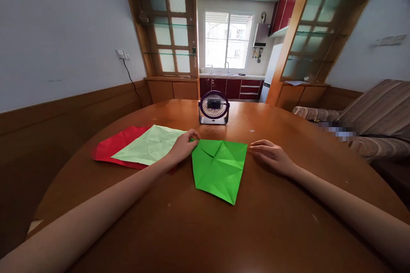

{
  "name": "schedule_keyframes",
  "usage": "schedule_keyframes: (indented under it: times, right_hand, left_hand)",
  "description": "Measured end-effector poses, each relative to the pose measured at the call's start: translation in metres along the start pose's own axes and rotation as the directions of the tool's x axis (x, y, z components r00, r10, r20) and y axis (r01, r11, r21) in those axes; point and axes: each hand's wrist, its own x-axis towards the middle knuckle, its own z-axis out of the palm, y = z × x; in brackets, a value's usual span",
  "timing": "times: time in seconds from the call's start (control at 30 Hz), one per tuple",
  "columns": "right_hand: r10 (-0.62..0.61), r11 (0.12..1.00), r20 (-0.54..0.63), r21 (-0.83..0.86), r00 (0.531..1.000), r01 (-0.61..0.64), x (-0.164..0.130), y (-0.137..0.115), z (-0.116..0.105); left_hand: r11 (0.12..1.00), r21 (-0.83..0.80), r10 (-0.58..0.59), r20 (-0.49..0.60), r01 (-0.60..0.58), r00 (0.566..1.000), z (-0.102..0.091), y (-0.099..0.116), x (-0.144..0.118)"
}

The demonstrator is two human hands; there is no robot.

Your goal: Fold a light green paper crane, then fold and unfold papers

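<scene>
Bright green sheet point(219, 168) lies near-centre on the surface point(205, 230), top corners already folded inward; lower folds remain. Left hand point(183, 147) fingers pinch its far-left corner. Right hand point(272, 155) rests flat, fingers extended, holding nothing, just beside its right edge.

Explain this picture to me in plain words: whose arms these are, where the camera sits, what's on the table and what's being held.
The single picture comes from a camera worn on a person's head, looking forward and down, so both bare arms are that person's own. The left hand pinches the upper left corner of a creased bright green paper lying on a round wooden table. The right hand rests flat on the table by the paper's right corner, holding nothing. To the left, a pale green sheet lies on a red sheet. A small desk fan stands behind.
</scene>
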Motion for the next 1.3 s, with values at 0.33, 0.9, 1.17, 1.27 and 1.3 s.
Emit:
schedule_keyframes:
  times: [0.33,0.9,1.17,1.27,1.3]
  right_hand:
    - [-0.166,0.951,-0.051,-0.273,0.985,0.147,0.018,-0.037,0.012]
    - [-0.006,0.984,0.343,-0.163,0.939,0.066,0.061,-0.051,0.071]
    - [-0.167,0.985,0.446,0.036,0.879,0.169,0.062,-0.034,0.052]
    - [-0.100,0.991,0.357,-0.053,0.929,0.127,0.059,-0.039,0.055]
    - [-0.060,0.992,0.310,-0.091,0.949,0.092,0.057,-0.043,0.057]
  left_hand:
    - [0.894,0.439,0.059,0.085,-0.090,0.995,-0.002,0.008,-0.018]
    - [0.843,0.417,0.208,0.332,-0.340,0.920,0.012,0.034,-0.046]
    - [0.826,0.299,0.359,0.375,-0.478,0.855,0.016,0.001,-0.029]
    - [0.808,0.322,0.286,0.518,-0.493,0.806,0.018,-0.005,-0.027]
    - [0.805,0.330,0.261,0.548,-0.493,0.795,0.018,-0.005,-0.027]
